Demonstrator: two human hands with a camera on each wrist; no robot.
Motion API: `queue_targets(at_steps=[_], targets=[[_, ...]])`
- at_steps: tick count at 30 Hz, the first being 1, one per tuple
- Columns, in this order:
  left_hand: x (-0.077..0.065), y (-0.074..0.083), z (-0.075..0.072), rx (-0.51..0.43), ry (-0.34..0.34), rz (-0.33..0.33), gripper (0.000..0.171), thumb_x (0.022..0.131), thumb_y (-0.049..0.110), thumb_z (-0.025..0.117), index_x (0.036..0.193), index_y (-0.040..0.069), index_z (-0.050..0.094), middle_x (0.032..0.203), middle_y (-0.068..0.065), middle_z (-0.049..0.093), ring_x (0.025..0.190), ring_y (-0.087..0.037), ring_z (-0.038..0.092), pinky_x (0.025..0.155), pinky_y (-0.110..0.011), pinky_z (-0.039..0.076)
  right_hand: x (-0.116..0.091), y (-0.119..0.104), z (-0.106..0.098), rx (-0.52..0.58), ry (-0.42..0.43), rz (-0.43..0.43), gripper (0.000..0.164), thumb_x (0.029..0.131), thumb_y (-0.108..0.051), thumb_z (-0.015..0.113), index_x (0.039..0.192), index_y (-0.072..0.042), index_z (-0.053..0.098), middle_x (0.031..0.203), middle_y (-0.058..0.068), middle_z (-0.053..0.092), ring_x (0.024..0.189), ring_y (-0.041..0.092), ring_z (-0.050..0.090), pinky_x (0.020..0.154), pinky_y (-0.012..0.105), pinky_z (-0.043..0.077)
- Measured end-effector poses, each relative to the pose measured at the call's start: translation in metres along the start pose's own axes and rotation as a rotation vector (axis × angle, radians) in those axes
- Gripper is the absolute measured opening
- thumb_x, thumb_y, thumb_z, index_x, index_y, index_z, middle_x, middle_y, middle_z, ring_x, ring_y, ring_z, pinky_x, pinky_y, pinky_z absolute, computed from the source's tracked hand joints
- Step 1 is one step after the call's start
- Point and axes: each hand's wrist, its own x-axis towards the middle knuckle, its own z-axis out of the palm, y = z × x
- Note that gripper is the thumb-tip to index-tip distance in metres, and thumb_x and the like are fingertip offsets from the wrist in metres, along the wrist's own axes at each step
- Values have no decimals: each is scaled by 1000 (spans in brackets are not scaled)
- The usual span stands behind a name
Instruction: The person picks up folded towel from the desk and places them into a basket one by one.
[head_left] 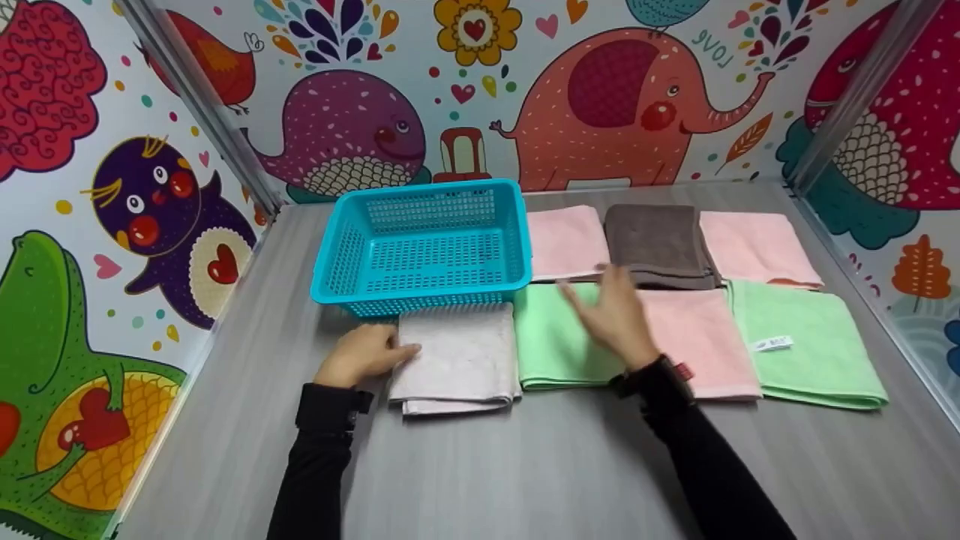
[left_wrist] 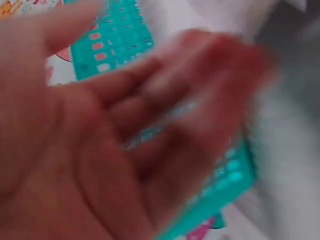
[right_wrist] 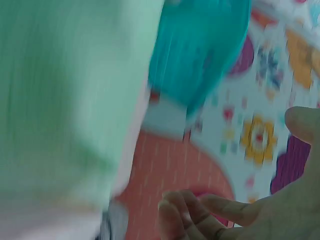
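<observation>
Seven folded cloths on a grey table (head_left: 465,480), clock hours counted in the head view from the pale cloth (head_left: 461,360). At nine o'clock, by that cloth's edge, the left hand (head_left: 364,356), thumb apart from loosely bent fingers; cannot tell whether pressing on the fabric or just above it. Toward three, over the left green cloth (head_left: 551,341), the right hand (head_left: 619,326), fingers stretched out and thumb well apart, hiding part of the green and the near edge of the middle pink cloth (head_left: 701,341). In the way at twelve, a turquoise basket (head_left: 439,259), close behind the pale cloth and screening the left edge of the back pink cloth (head_left: 566,244) between one and two. At two, a grey-brown cloth (head_left: 652,244); a little past two, the far pink cloth (head_left: 761,247). Farther out at three, the right green cloth (head_left: 817,360) with a white label (head_left: 772,343). All around, printed walls (head_left: 495,142): at eleven a purple whale (head_left: 349,124), at one a coral elephant (head_left: 547,127), at nine a green crocodile (head_left: 45,322).
</observation>
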Motion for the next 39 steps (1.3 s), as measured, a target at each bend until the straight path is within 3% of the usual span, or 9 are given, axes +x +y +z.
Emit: queue_targets(at_steps=[4,9,12,15,21,27,33,39], targets=[[-1,-9,4,-70,-122,-114,55,93,58,67,67,10,58,63,0,53,58,-16,49,56,-30,36,-18,-17,30,63,-99,-76,64,98,-47,66,130,8,54,107,22,66,98,37,65,86,52,53],[6,-11,14,-140,-180,-117,57,86,66,70,73,11,58,67,2,48,61,-15,48,57,-28,36,-37,-27,61,113,-269,-184,57,93,-33,75,127,9,57,90,13,67,82,24,63,79,45,55],[9,-11,21,-142,-187,-102,57,84,63,74,77,11,53,70,2,38,63,-16,43,57,-29,32,-45,-30,71,118,-293,-198,60,87,-25,82,131,8,57,94,11,64,84,22,59,80,43,53],[9,-10,25,-126,-176,-111,56,83,58,78,78,8,53,71,2,37,63,-16,41,57,-30,32,-51,-33,76,120,-293,-239,62,84,-20,85,133,7,58,98,14,64,89,26,62,81,46,53],[11,-7,24,-95,-160,-115,54,81,56,81,77,10,53,71,2,39,62,-15,41,55,-29,32,-60,-38,86,5,-296,-279,65,91,-28,77,138,10,53,115,27,69,107,40,69,94,53,55],[12,-8,19,-58,-140,-111,55,81,55,82,69,15,46,68,4,35,59,-14,38,53,-29,29,-58,-39,90,99,-316,-265,79,87,-21,82,148,10,44,124,30,68,116,40,67,101,53,53],[16,-12,20,-66,-156,-78,55,81,56,81,69,15,47,68,4,35,60,-13,38,53,-29,29,-53,-38,93,163,-393,-265,97,83,-24,86,157,8,32,150,32,50,138,43,51,115,53,41],[20,-12,22,-121,-181,-39,53,83,49,82,66,17,44,66,6,36,58,-11,38,52,-26,30,-47,-38,93,166,-408,-269,87,81,-19,87,151,8,43,144,29,58,131,41,59,111,52,45]])
